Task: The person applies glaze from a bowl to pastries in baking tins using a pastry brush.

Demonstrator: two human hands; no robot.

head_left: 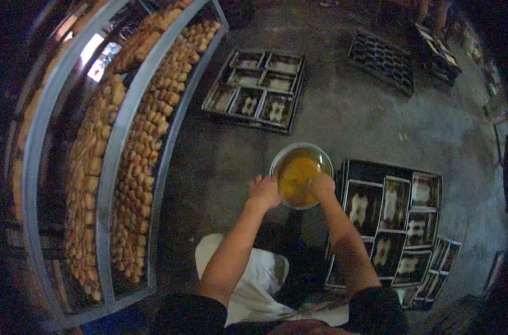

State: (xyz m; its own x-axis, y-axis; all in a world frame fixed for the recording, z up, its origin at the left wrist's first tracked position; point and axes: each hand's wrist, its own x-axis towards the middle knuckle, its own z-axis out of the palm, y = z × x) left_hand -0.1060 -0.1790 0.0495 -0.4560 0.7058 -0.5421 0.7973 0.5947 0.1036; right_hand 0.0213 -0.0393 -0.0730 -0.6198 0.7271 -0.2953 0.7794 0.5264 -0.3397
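bakery: pastry racks [136, 156], baking tins [259, 92]

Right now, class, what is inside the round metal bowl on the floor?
The round metal bowl holds a yellow-orange liquid. The right hand reaches in and covers part of it; the left hand grips the rim. The bowl's bottom is hidden.

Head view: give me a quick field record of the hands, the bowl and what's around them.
left hand: grips the bowl's left rim
right hand: at the bowl's right rim, over the yellow liquid
bowl: metal, holds yellow liquid, above the floor
tins by right arm: dark, with pale smears inside
tins farther off: similar set on the floor
rack: on the left, shelves full of baked pieces
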